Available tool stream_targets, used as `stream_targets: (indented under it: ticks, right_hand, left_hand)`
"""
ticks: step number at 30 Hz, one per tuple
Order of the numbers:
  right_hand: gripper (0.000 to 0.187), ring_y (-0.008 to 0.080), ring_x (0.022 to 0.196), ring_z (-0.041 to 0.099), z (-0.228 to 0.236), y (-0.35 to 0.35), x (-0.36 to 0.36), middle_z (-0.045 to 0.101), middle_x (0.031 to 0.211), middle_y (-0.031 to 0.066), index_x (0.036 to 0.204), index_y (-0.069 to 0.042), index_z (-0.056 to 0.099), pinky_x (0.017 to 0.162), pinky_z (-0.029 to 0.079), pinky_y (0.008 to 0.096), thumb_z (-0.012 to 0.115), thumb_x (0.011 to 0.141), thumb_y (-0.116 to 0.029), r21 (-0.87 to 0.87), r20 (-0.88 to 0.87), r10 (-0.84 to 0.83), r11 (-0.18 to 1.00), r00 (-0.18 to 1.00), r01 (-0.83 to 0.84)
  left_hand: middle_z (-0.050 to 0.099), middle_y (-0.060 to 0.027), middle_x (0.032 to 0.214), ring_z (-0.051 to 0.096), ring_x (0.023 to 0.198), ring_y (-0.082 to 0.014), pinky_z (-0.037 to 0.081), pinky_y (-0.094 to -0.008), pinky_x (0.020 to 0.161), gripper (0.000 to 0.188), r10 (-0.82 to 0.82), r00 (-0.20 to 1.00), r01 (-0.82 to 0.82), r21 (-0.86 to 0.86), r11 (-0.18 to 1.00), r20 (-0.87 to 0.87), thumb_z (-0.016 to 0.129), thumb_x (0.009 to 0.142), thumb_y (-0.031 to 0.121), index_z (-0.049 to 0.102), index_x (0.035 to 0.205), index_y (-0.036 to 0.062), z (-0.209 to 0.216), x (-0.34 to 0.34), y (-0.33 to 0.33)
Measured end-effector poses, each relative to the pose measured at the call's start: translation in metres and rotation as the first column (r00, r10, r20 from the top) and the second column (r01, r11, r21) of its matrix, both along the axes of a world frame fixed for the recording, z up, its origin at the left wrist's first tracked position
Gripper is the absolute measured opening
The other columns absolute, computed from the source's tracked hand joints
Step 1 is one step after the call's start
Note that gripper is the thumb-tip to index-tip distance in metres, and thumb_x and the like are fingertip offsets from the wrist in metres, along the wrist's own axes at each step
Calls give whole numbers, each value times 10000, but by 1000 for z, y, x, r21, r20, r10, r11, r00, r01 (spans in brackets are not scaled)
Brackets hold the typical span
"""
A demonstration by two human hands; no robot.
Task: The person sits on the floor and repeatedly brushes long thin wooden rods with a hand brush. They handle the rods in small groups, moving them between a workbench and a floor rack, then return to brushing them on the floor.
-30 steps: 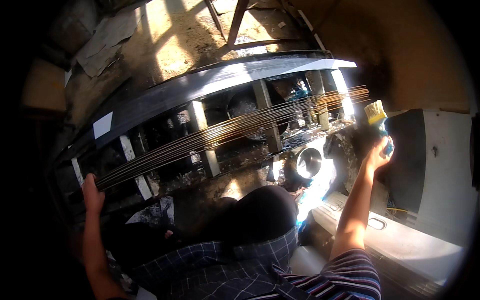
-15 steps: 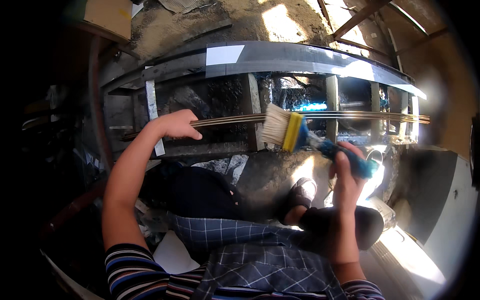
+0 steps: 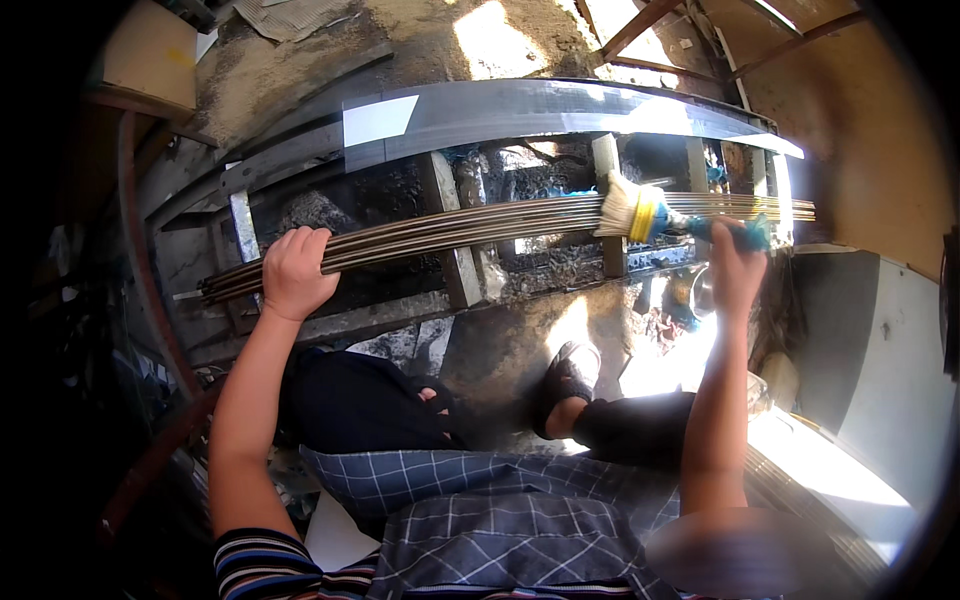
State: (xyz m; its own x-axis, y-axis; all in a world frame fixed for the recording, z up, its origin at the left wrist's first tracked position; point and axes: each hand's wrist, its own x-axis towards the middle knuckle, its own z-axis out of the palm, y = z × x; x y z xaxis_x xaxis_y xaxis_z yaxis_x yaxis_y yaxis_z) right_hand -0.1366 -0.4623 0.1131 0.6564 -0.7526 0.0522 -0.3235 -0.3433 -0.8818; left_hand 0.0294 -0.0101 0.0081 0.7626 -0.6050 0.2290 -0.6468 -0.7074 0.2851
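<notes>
A bundle of long thin metal rods point(image 3: 480, 223) lies across the wooden crossbars of a low frame, spread flat side by side toward the right. My left hand point(image 3: 299, 272) is closed around the rods near their left end. A wide paintbrush point(image 3: 690, 226) with pale bristles, a yellow band and a blue handle is in my right hand point(image 3: 738, 272), whose fingers wrap the handle. The bristles point(image 3: 620, 205) press on the rods right of the middle and look splayed.
Behind the rods runs a long grey strip point(image 3: 560, 108) with a white patch at its left. The frame's crossbars point(image 3: 452, 230) span dark, wet-looking ground. A grey panel point(image 3: 850, 310) stands at the right. My sandalled foot point(image 3: 573, 380) rests just in front of the frame.
The brush has travelled right along the rods. The rods now lie spread in a wider band, tilted at the left, and my left hand wraps round them. The whole view has shifted.
</notes>
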Motion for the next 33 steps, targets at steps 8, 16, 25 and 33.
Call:
stream_targets:
  ticks: [8, 16, 25, 33]
  right_hand:
    - [154, 22, 440, 402, 33, 36, -18, 493, 561, -31, 950, 7, 637, 400, 263, 185, 587, 877, -119, 200, 88, -91, 977, 992, 72]
    - [197, 151, 668, 596, -13, 215, 61, 622, 732, 109, 969, -30, 616, 670, 473, 280, 666, 798, -114, 126, 20, 408, 905, 913, -407]
    - [86, 1, 531, 413, -7, 8, 8, 531, 670, -52, 898, -4, 651, 466, 295, 158, 629, 839, -63, 73, 49, -34, 997, 998, 30]
    - [131, -3, 450, 362, 29, 54, -9, 481, 585, -55, 937, -4, 647, 405, 233, 161, 596, 866, -103, 113, 83, -107, 989, 991, 97]
  left_hand:
    - [572, -74, 582, 575, 560, -217, 433, -340, 523, 23, 94, 441, 179, 190, 965, -893, 553, 627, 40, 564, 636, 21, 39, 33, -4]
    - [600, -85, 706, 611, 681, -231, 473, -344, 577, 130, 170, 719, 125, 366, 922, -674, 597, 635, 55, 561, 758, 32, 35, 22, -15]
    - [529, -79, 714, 555, 683, -288, 454, -393, 569, 164, 20, 1000, -20, 16, 1000, 22, 611, 604, 60, 523, 742, 68, -3, -7, 2]
    - [531, -38, 554, 513, 488, -165, 420, -314, 496, 26, 112, 353, 198, 191, 961, -929, 560, 670, 30, 565, 694, 22, 45, 33, -3]
